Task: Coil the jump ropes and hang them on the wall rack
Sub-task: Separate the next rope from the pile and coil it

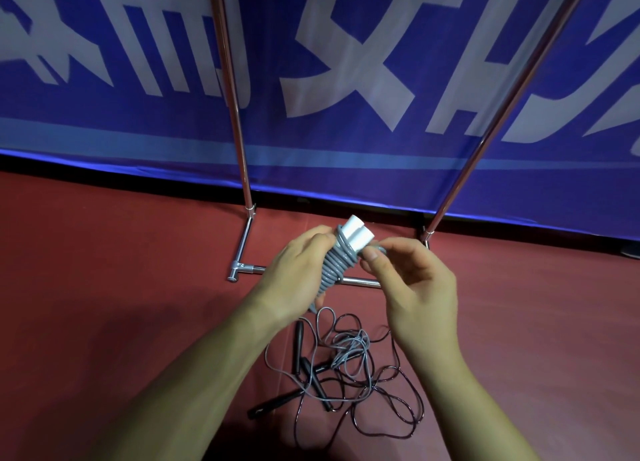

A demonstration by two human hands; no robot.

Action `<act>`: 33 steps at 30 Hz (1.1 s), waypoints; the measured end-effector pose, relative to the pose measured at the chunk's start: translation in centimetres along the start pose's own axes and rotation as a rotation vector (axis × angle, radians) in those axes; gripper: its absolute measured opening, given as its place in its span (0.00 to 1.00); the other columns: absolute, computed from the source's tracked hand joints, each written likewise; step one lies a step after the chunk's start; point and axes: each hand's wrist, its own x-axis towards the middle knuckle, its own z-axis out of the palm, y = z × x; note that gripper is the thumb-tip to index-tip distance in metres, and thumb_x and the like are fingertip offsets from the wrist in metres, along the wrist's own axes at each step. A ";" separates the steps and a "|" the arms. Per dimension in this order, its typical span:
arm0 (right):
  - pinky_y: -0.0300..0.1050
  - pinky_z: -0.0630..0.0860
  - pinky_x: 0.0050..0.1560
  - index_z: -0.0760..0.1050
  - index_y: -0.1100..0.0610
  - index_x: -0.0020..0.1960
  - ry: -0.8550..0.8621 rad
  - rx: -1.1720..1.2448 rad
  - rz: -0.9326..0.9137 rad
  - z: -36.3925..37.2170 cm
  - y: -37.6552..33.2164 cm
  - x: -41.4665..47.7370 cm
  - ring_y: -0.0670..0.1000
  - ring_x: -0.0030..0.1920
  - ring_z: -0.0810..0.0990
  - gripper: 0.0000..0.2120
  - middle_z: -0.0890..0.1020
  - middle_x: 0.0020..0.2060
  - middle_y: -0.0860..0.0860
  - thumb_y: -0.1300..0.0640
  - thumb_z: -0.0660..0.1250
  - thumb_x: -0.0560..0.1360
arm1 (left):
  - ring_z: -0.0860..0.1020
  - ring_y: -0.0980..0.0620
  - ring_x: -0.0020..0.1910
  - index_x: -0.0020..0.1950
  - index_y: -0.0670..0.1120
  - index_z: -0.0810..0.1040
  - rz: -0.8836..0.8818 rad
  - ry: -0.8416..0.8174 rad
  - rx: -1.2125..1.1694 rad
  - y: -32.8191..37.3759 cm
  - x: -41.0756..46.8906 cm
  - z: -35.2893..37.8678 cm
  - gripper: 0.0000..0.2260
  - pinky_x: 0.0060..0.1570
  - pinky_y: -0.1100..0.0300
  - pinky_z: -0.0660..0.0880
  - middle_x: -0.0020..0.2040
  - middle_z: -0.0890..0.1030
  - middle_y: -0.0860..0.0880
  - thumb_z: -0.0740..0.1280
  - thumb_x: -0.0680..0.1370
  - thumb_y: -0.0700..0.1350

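My left hand (294,270) grips a grey jump rope (337,263) wound in tight turns round its two white handles (356,235), which stick up side by side. My right hand (412,280) pinches the rope's end beside the top of the bundle. Below my hands, a tangle of loose ropes (349,367) lies on the red floor: a grey one and dark ones with black handles (298,342). The metal rack (239,141) stands just behind, its two chrome uprights rising out of view.
A blue banner (346,79) with large white characters hangs behind the rack. The rack's foot bar (360,281) runs along the floor under my hands. Red floor (121,270) spreads to the left and right.
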 end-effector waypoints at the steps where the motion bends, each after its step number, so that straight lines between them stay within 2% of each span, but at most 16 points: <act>1: 0.42 0.80 0.48 0.82 0.58 0.46 -0.011 -0.080 -0.074 -0.1 0.0 -0.1 0.49 0.44 0.85 0.03 0.85 0.40 0.52 0.64 0.73 0.74 | 0.72 0.48 0.22 0.45 0.50 0.79 -0.018 -0.002 -0.037 0.0 0.0 0.0 0.12 0.24 0.57 0.68 0.30 0.76 0.46 0.57 0.80 0.49; 4: 0.33 0.76 0.45 0.84 0.58 0.47 -0.037 -0.269 -0.263 -0.4 -0.3 -0.1 0.47 0.44 0.82 0.04 0.82 0.42 0.53 0.64 0.74 0.73 | 0.70 0.47 0.21 0.47 0.44 0.79 -0.080 -0.050 -0.155 -0.1 -0.1 -0.2 0.12 0.23 0.60 0.67 0.31 0.77 0.43 0.59 0.80 0.48; 7: 0.31 0.75 0.45 0.85 0.57 0.52 -0.043 -0.304 -0.279 -0.4 -0.3 -0.1 0.45 0.43 0.82 0.08 0.81 0.43 0.53 0.64 0.74 0.74 | 0.70 0.47 0.22 0.47 0.41 0.79 -0.107 -0.132 -0.203 -0.1 -0.1 -0.4 0.12 0.24 0.60 0.67 0.32 0.77 0.42 0.64 0.78 0.50; 10: 0.30 0.74 0.45 0.83 0.55 0.56 -0.036 -0.274 -0.235 -0.2 -0.3 -0.3 0.43 0.43 0.82 0.12 0.82 0.43 0.52 0.64 0.74 0.74 | 0.71 0.48 0.23 0.44 0.46 0.82 -0.098 -0.190 -0.214 0.1 -0.1 -0.8 0.12 0.24 0.61 0.68 0.32 0.78 0.43 0.68 0.73 0.54; 13: 0.31 0.76 0.42 0.81 0.61 0.49 0.054 -0.057 -0.096 0.0 -0.6 -0.1 0.41 0.38 0.82 0.08 0.84 0.37 0.51 0.68 0.75 0.71 | 0.72 0.51 0.23 0.47 0.49 0.83 -0.069 -0.196 -0.210 0.2 -0.1 -1.0 0.07 0.23 0.61 0.68 0.33 0.79 0.44 0.68 0.80 0.49; 16: 0.37 0.79 0.44 0.82 0.59 0.44 0.141 0.000 -0.055 0.3 -0.5 0.0 0.50 0.41 0.86 0.05 0.86 0.38 0.52 0.66 0.75 0.71 | 0.72 0.52 0.23 0.52 0.47 0.82 -0.040 -0.168 -0.177 0.2 -0.1 -0.7 0.07 0.24 0.62 0.68 0.33 0.79 0.46 0.66 0.81 0.48; 19: 0.40 0.79 0.47 0.84 0.55 0.46 0.143 -0.042 -0.084 0.5 -0.3 -0.1 0.53 0.44 0.85 0.06 0.85 0.42 0.55 0.65 0.74 0.73 | 0.72 0.52 0.24 0.52 0.51 0.82 -0.025 -0.176 -0.181 -0.1 -0.3 -0.2 0.06 0.25 0.61 0.69 0.33 0.78 0.48 0.66 0.82 0.49; 23: 0.37 0.79 0.48 0.85 0.57 0.49 0.120 -0.099 -0.115 0.4 -0.4 0.0 0.48 0.44 0.84 0.06 0.83 0.45 0.58 0.65 0.73 0.74 | 0.72 0.50 0.24 0.50 0.54 0.81 -0.022 -0.198 -0.197 -0.4 -0.3 0.1 0.06 0.24 0.62 0.69 0.31 0.77 0.49 0.64 0.83 0.49; 27: 0.43 0.80 0.47 0.83 0.58 0.46 0.118 -0.060 -0.043 0.1 -0.9 0.5 0.54 0.44 0.85 0.04 0.86 0.41 0.54 0.65 0.75 0.73 | 0.73 0.51 0.25 0.54 0.59 0.81 0.018 -0.227 -0.202 -0.5 -0.1 -0.1 0.06 0.25 0.61 0.70 0.33 0.79 0.50 0.65 0.82 0.50; 30: 0.44 0.80 0.44 0.80 0.57 0.41 0.144 -0.076 -0.032 0.0 -1.2 0.5 0.55 0.40 0.85 0.06 0.85 0.37 0.53 0.64 0.76 0.72 | 0.74 0.53 0.26 0.57 0.59 0.81 0.045 -0.224 -0.173 -0.6 0.1 -0.1 0.07 0.24 0.62 0.70 0.35 0.79 0.51 0.66 0.80 0.51; 33: 0.39 0.79 0.43 0.80 0.57 0.39 0.151 -0.135 -0.060 0.1 -1.2 0.3 0.50 0.39 0.84 0.07 0.85 0.37 0.51 0.64 0.76 0.72 | 0.74 0.55 0.26 0.54 0.62 0.81 0.076 -0.211 -0.140 -0.7 0.1 0.0 0.07 0.25 0.62 0.71 0.35 0.80 0.53 0.67 0.78 0.52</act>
